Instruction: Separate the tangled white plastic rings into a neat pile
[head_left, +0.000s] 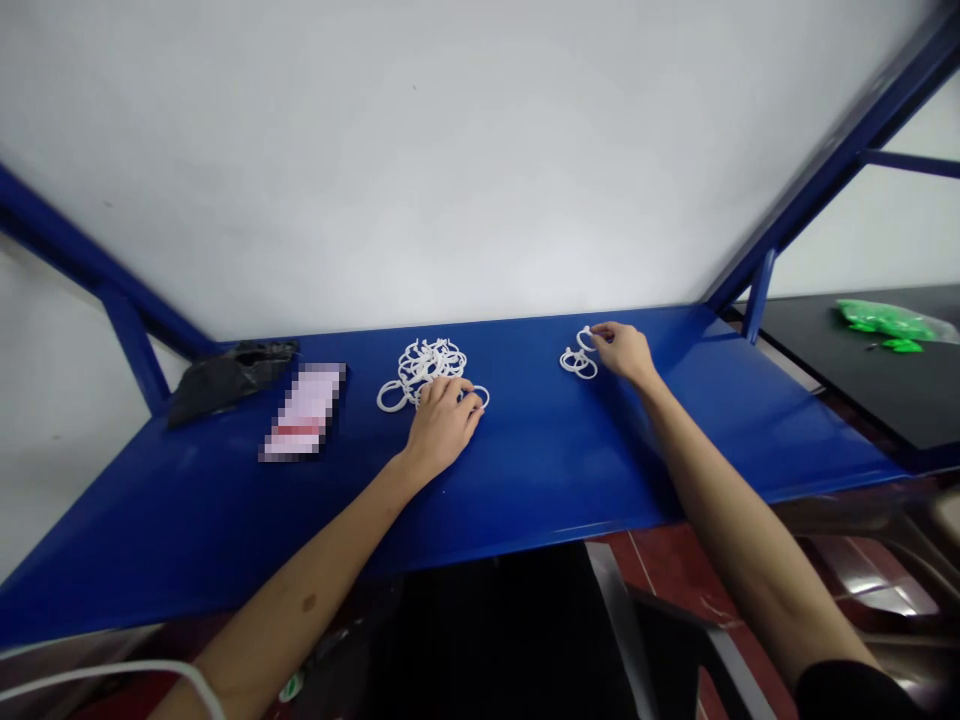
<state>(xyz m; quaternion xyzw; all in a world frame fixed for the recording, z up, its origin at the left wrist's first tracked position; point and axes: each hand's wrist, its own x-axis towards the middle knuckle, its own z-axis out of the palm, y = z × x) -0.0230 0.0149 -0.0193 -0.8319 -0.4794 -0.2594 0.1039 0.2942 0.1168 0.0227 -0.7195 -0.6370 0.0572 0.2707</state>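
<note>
A heap of white curtain rings [431,358], each with a small knob, lies near the middle of the blue table [517,480]. Over the heap's near right side is my left hand [444,420], its fingers bent around a ring [484,397] that sticks out to the right by the thumb. Farther right, my right hand [622,350] pinches another white curtain ring [585,340] between thumb and fingers. Just below that ring, a small group of white rings [579,364] rests on the tabletop. My left hand hides part of the heap.
On the left lie a black plastic bag [225,380] and a blurred-out pinkish slip [306,410]. Blue slanted frame bars [761,295] flank the pale back panel. A clear bag of green pieces [889,320] sits on a black table at the right.
</note>
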